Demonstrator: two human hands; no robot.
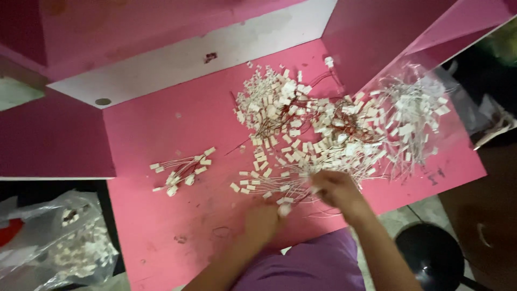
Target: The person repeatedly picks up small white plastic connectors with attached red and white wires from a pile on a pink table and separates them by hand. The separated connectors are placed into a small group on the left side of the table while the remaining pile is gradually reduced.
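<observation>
at far left, below the table edge, a clear plastic bag (64,245) holds more white connector pieces. on the pink table (156,134), left of centre, lies a small sorted bundle (182,170) of thin wires with white plastic end plugs, set well apart from everything else. toward the near edge, the left hand (262,222) rests on the table surface with its fingers curled together; it appears to pinch a single white plug (284,209), though motion blur makes the grip uncertain. just to its right, the right hand (335,188) reaches into the near fringe of the large loose heap (301,124) of tangled wires and plugs, fingers closed on a few strands. a second mass (409,116) lies at the right on a sheet of clear plastic. a black round stool (431,256) stands at lower right. judged from this layout, clean work calls for drawing strands from the heap's edge, not its middle, pulling slowly so the plugs do not snag, and keeping the ends aligned.
</observation>
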